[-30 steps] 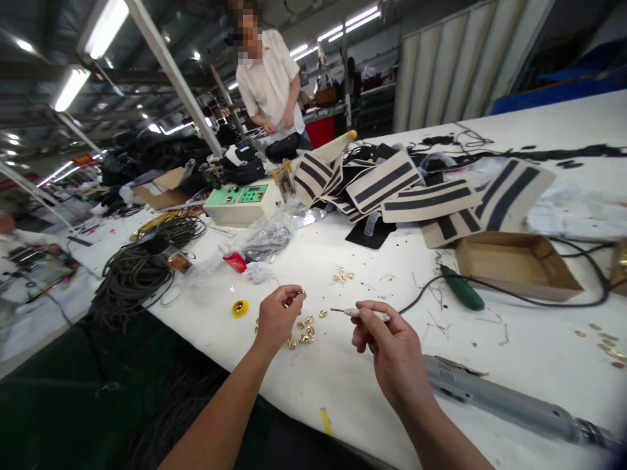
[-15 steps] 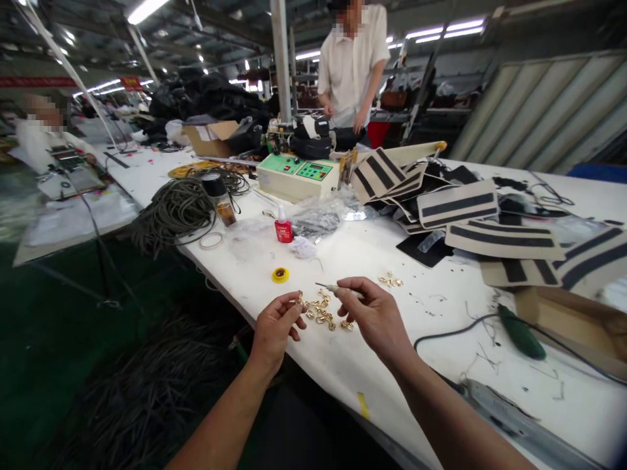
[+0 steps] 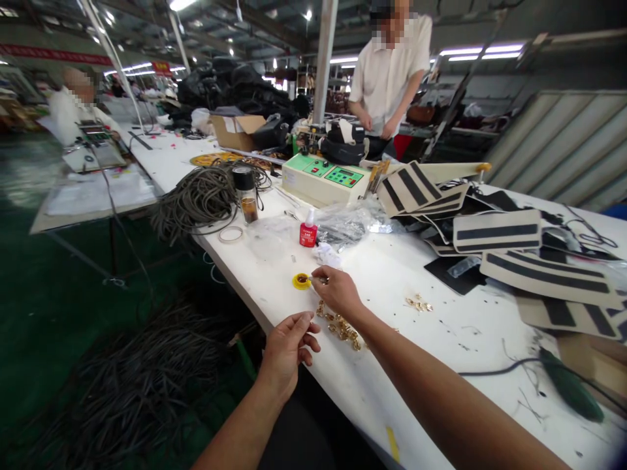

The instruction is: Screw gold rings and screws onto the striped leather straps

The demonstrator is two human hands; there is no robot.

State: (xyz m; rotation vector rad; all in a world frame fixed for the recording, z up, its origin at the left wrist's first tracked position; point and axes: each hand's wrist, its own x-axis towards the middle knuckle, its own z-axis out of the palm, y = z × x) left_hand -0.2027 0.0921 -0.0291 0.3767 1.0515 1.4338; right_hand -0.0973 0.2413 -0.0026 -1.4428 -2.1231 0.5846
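Observation:
My right hand (image 3: 337, 289) is closed on a thin pointed tool, mostly hidden by the fingers. Its tip is at a small round yellow dish (image 3: 297, 283) with something dark brown in its middle. Lower and to the left, my left hand (image 3: 289, 339) is pinched, thumb against forefinger. It holds a small gold metal fitting, which is largely hidden by the fingertips now. Between and beside the hands lies a loose pile of gold metal fittings (image 3: 344, 329) on the white table (image 3: 274, 261).
A red glue bottle (image 3: 308, 234) stands behind the dish, near a dark-capped jar (image 3: 247, 199) and coiled cord (image 3: 198, 199). More gold fittings (image 3: 419, 303) lie to the right. Striped panels (image 3: 497, 232) and a green-handled tool (image 3: 571, 385) are farther right. A co-worker (image 3: 389, 78) stands across the table.
My right hand has moved forward and left with the pointed tool, from above the gold pile to the yellow dish. My left hand stays pinched near the pile. The view has shifted left.

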